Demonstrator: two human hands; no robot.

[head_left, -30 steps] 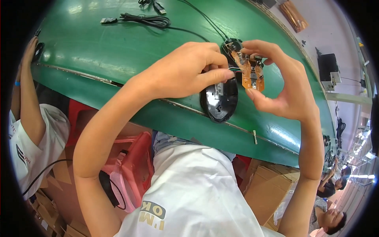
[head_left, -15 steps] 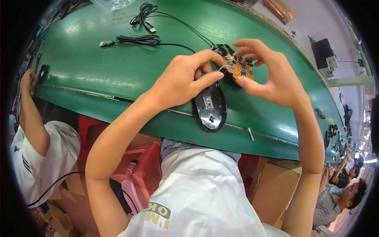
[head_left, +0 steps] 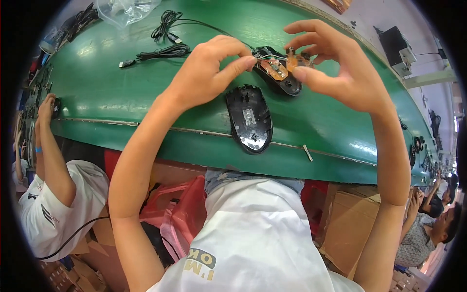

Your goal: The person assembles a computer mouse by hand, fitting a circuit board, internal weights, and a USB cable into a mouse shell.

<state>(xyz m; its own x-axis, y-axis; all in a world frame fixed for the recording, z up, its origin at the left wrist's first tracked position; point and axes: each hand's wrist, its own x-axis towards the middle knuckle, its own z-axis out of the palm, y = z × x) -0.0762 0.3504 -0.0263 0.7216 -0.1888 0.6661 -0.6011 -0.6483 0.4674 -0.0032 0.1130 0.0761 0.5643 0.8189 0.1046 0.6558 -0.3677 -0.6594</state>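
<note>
- Green desk, cardboard box below its near edge.
- Black shell lies near that edge.
- Mouse base farther in: left hand there, grip unclear; right hand pinches circuit board.

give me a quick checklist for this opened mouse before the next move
1. Small circuit board held in the right hand: ok.
2. Black shell clear of the mouse base: ok, inner side up.
3. Wires firmly attached at both ends: cannot tell, too small.
4. Left hand gripping the base's cable end: cannot tell, contact hidden.
5. Shell fitted to base: not ok, lying separately.
</note>
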